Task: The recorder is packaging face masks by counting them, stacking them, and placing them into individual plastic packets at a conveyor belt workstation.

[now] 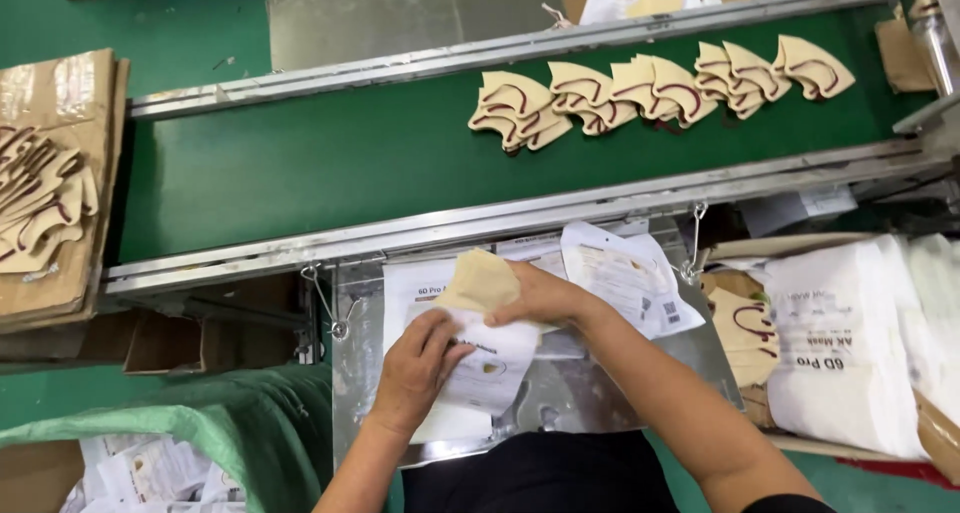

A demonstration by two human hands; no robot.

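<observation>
The left hand [418, 368] lies flat on a white printed pouch [478, 373], fingers pinching its upper edge against the metal surface [590, 398]. The right hand [540, 295] grips a folded beige face mask [480, 281] just above the left hand, the mask's lower edge meeting the pouch opening. More white pouches [625, 278] lie just beyond the right hand. Farther beyond both hands, beige masks [655, 91] rest in overlapping groups on the green conveyor belt [320, 163].

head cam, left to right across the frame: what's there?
cardboard stack with beige masks → left hand on a white pouch → right hand holding a beige mask → box of white pouches
</observation>
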